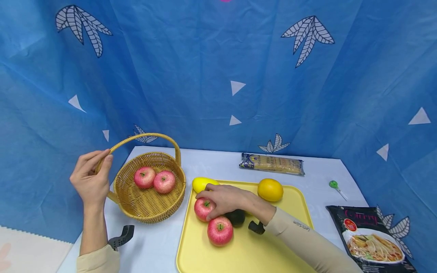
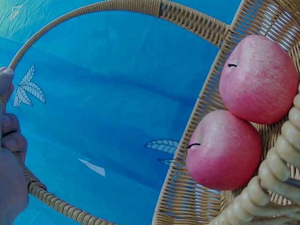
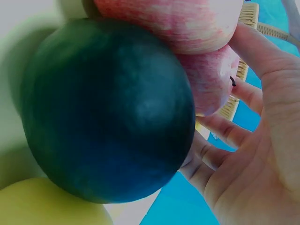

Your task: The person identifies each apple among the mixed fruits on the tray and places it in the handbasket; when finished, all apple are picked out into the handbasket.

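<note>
My left hand (image 1: 91, 178) pinches the arched handle (image 1: 150, 135) of a round wicker basket (image 1: 150, 218), gripping its left part. Two red apples (image 1: 144, 177) lie side by side inside the basket. Over the yellow tray (image 1: 266, 254), my right hand (image 1: 227, 199) reaches left, thumb and fingers around a red apple (image 1: 202, 207) at the tray's left side. Another red apple (image 1: 220, 231) sits just in front of it. Beside these is a dark green round fruit (image 3: 108, 112), mostly covered by the right hand and wrist in the head view.
A yellow fruit (image 1: 201, 184) lies at the tray's back left corner, and an orange-yellow one (image 1: 270, 189) at its back right. Behind the tray is a noodle packet (image 1: 273, 163). To the right are a green lollipop (image 1: 334, 184) and a black curry noodle bag (image 1: 370, 239).
</note>
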`<state>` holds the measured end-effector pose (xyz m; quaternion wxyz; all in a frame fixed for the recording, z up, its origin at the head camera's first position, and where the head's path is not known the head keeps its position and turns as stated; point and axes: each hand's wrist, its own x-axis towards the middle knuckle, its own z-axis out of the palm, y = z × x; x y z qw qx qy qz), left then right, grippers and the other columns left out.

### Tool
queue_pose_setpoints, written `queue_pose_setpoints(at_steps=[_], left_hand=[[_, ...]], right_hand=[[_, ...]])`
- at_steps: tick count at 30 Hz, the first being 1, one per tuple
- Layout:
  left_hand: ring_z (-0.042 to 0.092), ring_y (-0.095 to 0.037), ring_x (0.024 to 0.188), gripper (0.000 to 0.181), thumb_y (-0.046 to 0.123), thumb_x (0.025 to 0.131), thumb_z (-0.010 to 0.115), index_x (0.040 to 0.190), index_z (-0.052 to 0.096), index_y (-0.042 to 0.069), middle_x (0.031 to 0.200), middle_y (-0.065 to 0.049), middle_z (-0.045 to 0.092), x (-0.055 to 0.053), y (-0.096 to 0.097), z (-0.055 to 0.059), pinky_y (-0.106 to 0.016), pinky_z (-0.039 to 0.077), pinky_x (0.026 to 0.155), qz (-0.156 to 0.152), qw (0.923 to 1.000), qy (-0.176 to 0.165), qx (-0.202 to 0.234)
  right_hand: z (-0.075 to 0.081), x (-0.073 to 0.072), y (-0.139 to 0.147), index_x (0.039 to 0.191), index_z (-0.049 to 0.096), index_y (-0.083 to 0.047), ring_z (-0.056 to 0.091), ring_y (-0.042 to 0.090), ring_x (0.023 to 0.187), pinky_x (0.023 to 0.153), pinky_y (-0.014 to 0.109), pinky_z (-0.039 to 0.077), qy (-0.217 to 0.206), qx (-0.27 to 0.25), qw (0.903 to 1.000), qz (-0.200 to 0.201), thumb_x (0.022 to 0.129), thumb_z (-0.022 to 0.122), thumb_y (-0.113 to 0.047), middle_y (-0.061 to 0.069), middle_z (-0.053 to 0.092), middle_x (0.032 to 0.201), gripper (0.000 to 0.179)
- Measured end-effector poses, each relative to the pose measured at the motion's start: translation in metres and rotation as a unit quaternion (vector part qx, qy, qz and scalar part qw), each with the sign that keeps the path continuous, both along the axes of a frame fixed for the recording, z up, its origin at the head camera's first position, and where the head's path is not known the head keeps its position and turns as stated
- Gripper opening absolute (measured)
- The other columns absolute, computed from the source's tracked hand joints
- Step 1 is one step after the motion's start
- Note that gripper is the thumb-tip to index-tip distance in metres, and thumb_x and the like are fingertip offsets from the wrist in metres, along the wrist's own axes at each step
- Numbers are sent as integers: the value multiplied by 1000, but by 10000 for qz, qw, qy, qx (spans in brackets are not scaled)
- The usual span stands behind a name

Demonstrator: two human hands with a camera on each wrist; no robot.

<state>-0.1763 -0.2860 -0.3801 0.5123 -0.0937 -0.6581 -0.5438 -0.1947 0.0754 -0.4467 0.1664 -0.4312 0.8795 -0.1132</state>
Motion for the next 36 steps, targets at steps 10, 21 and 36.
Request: queue_pose_setpoints(at_steps=[10,21,36], left_hand=[[63,-8,83,16,-12,84,74,99,73,-15,98,-6,69,1,1,1,-10,49,66,-43,10000,37,31],[63,-8,85,16,-11,84,74,100,74,-15,98,-5,69,1,1,1,-10,50,70,-21,10000,-29,-26],[62,-7,84,15,-11,84,74,99,74,-14,98,-4,69,1,1,0,-9,48,66,13,10000,-10,-69]], right_hand=[[-1,0,-2,146,49,-36,54,11,90,80,29,50,88,129,9999,-13,83,71,-65,-4,52,127,72],[-4,2,-3,146,49,-35,54,11,87,78,28,50,150,130,9998,-24,82,72,-65,-3,51,125,74],[-4,2,-5,145,49,-36,54,10,83,75,27,49,135,197,9997,-53,82,72,-65,-4,51,122,74]])
